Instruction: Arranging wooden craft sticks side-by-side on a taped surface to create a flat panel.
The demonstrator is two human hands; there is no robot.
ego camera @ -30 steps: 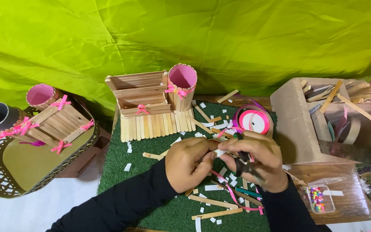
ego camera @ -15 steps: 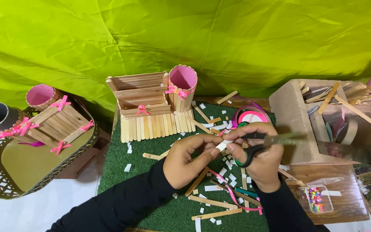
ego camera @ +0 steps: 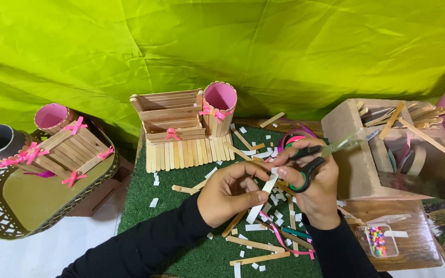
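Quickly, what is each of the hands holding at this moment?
Left hand: closed, pinching a white strip.
Right hand: closed on scissors, blades open.

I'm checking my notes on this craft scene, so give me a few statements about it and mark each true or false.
1. The right hand holds black-handled scissors. True.
2. The left hand pinches a white strip. True.
3. The green mat is bare. False: white scraps and wooden sticks lie scattered over it.
4. The stick organiser behind the hands carries a pink-lined round cup. True.
5. The cardboard box on the right stands on the gold tray. False: the tray is on the left and bears another stick organiser with pink bows.
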